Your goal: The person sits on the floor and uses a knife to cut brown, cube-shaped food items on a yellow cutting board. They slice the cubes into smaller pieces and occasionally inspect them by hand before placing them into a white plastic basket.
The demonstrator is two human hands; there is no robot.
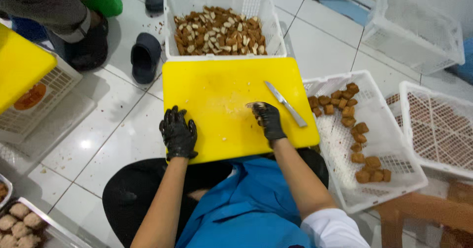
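A yellow cutting board (217, 95) lies across my lap. My left hand (178, 133), in a black glove, rests flat on the board's left edge with fingers spread and holds nothing. My right hand (266, 119), also gloved, sits on the board with fingers curled over a small pale piece; whether it grips the piece I cannot tell. A knife (285, 103) lies loose on the board just right of my right hand. Beyond the board stands a white basket (172, 11) full of cut brown pieces (218, 31).
To the right a white basket (389, 144) holds several whole brown cubes (352, 120). Empty white baskets (438, 125) stand further right and behind. Another person's legs (74, 16) and a dark slipper (145, 56) are at upper left, beside a yellow board on a crate (19, 66).
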